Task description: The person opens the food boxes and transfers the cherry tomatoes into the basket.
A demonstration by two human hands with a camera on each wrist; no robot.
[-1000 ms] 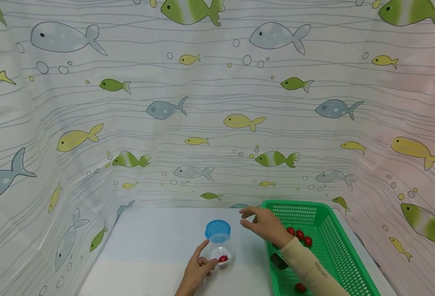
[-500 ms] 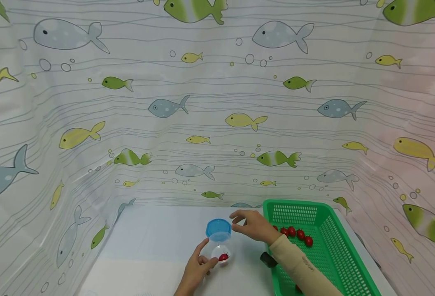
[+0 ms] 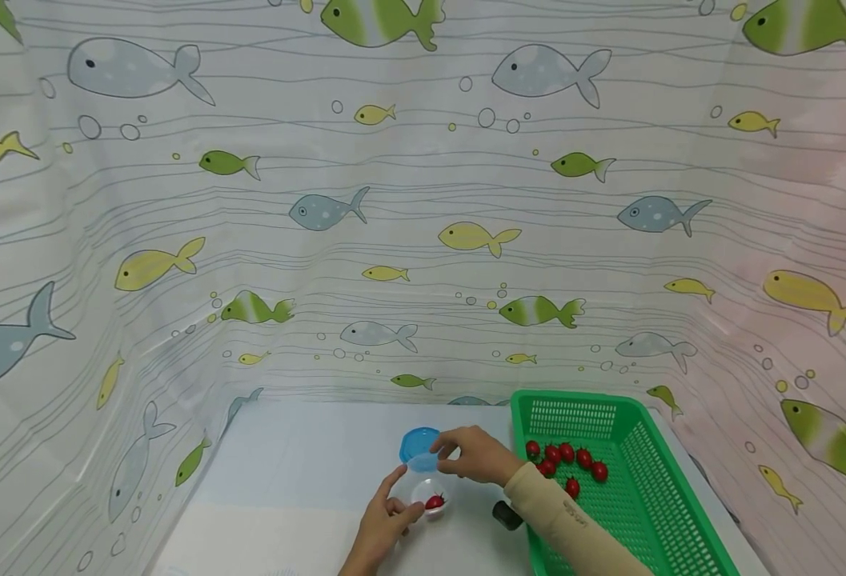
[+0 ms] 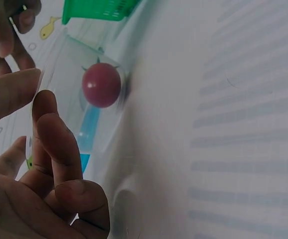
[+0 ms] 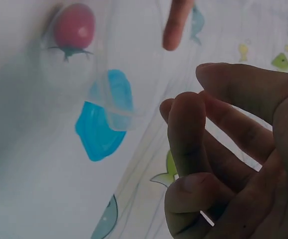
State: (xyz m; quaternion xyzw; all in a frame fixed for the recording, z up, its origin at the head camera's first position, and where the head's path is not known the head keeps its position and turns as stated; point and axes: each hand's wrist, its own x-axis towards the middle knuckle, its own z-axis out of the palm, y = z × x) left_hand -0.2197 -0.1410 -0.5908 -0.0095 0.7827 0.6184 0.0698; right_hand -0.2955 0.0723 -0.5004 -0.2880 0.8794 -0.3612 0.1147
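A clear plastic cup (image 3: 428,486) stands on the white table with one small red tomato (image 3: 434,502) in its bottom. From the left, my left hand (image 3: 385,522) holds the cup, thumb at the near side and index finger reaching round the far side. Over the cup's right edge hovers my right hand (image 3: 475,454), its fingers loosely bent; the right wrist view shows nothing between thumb and fingertips. A blue lid (image 3: 415,442) lies flat just behind the cup, partly overlapped by the cup and the right fingers.
To the right stands a green slotted basket (image 3: 642,412) holding several red tomatoes (image 3: 567,453) near its left side. The right forearm crosses its left rim. A dark wrist camera (image 3: 507,516) hangs below that wrist. Behind the table rises a fish-patterned curtain (image 3: 423,200).
My right hand has moved left and slightly down from beside the basket to the cup, uncovering more basket tomatoes. The left hand, cup and tomato inside stay in place.
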